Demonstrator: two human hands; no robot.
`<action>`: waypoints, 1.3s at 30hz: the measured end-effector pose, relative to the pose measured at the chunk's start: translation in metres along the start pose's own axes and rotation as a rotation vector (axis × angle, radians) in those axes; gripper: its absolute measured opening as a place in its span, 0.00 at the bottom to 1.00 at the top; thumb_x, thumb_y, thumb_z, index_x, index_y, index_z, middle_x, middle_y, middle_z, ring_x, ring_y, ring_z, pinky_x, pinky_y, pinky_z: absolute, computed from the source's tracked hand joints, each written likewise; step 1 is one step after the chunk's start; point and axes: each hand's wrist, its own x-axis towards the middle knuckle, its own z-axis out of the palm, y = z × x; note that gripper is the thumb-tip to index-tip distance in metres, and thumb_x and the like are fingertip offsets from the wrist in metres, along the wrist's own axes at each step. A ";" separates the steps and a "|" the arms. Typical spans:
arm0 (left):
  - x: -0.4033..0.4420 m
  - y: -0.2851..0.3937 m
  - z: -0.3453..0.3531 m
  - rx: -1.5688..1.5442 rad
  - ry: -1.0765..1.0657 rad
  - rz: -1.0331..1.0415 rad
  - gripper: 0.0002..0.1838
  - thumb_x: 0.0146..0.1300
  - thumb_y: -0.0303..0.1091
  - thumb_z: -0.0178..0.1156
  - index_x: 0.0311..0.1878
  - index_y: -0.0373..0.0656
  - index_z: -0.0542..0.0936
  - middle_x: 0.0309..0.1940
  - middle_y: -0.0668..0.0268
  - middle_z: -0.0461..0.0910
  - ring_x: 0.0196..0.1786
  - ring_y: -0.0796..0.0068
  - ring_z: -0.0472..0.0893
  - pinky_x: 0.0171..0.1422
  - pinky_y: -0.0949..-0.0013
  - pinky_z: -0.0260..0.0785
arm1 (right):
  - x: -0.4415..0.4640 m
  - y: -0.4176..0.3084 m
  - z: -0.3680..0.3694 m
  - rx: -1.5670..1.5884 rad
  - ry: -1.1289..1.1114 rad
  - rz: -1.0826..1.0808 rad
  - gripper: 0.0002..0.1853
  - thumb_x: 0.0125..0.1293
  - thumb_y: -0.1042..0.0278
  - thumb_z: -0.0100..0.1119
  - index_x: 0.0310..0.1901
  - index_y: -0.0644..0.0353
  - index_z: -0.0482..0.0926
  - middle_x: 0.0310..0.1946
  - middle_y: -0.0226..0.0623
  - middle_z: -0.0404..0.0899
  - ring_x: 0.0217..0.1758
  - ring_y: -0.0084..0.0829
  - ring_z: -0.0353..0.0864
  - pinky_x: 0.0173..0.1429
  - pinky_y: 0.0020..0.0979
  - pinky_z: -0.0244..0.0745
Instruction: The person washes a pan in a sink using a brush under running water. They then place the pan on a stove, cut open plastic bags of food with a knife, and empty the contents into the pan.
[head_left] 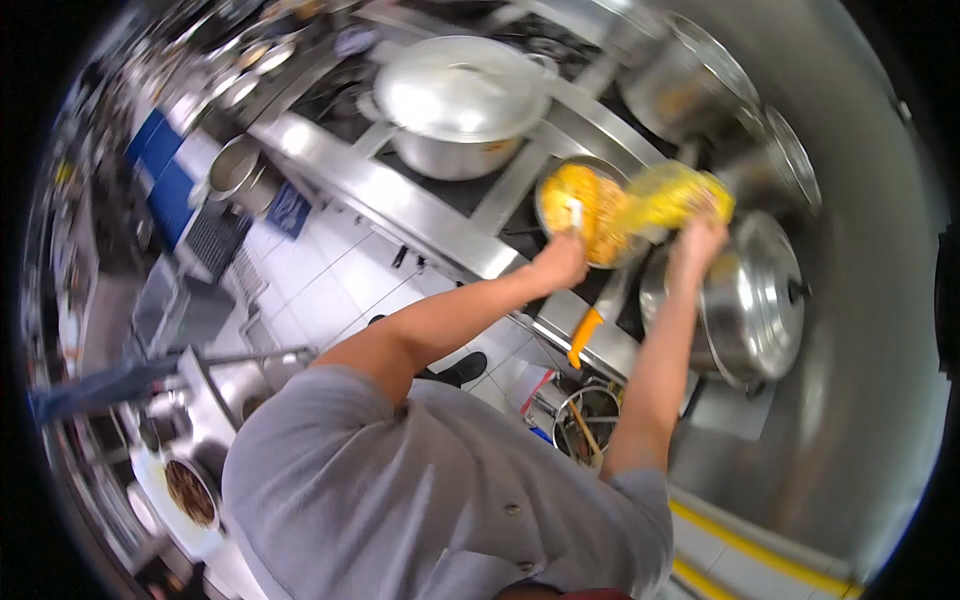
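Observation:
A round metal pan (541, 205) on the stove holds bright yellow food on one side and paler orange-yellow bits on the other. My left hand (562, 262) is closed at the pan's near edge; a small white piece juts from its fingers over the food, too blurred to name. Gripped in my right hand (703, 238) is a yellow, see-through plastic bag (665, 197), tilted with its lower end at the pan's right side. Just below the pan lies a knife (586, 336) with an orange handle, its blade pointing away from me.
A large lidded pot (460, 95) stands on the stove to the left. Right of the pan is another lidded steel pot (755, 300), with tall pots (690, 85) behind. Below the stove's front edge, a round container (588, 425) holds utensils. White floor tiles (330, 290) show at left.

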 end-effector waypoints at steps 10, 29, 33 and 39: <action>-0.326 -0.205 -0.057 -0.585 0.090 -0.379 0.13 0.62 0.33 0.58 0.47 0.39 0.81 0.45 0.51 0.82 0.50 0.49 0.80 0.58 0.55 0.72 | -0.208 -0.175 0.092 0.328 -0.541 0.160 0.22 0.75 0.59 0.54 0.61 0.67 0.72 0.56 0.44 0.78 0.60 0.35 0.78 0.65 0.38 0.74; -0.724 -0.280 -0.268 -0.838 1.354 -1.511 0.14 0.67 0.32 0.62 0.54 0.39 0.82 0.41 0.65 0.84 0.45 0.77 0.81 0.52 0.72 0.73 | -0.940 -0.342 0.783 0.572 -1.680 -0.332 0.21 0.67 0.56 0.62 0.55 0.61 0.79 0.43 0.49 0.85 0.47 0.43 0.85 0.51 0.37 0.77; -0.721 -0.279 -0.275 -0.943 1.290 -1.478 0.15 0.66 0.32 0.64 0.54 0.40 0.82 0.44 0.65 0.83 0.47 0.78 0.80 0.54 0.72 0.72 | -1.006 -0.282 0.796 0.391 -1.688 -0.423 0.26 0.62 0.52 0.66 0.57 0.59 0.78 0.55 0.50 0.80 0.59 0.45 0.80 0.63 0.39 0.73; -0.706 -0.310 -0.311 -0.968 1.090 -1.313 0.12 0.69 0.35 0.62 0.50 0.38 0.83 0.42 0.65 0.85 0.45 0.78 0.80 0.53 0.74 0.71 | -0.892 -0.114 0.681 0.444 -1.984 -0.158 0.11 0.67 0.62 0.62 0.47 0.58 0.82 0.34 0.31 0.83 0.38 0.25 0.79 0.45 0.32 0.76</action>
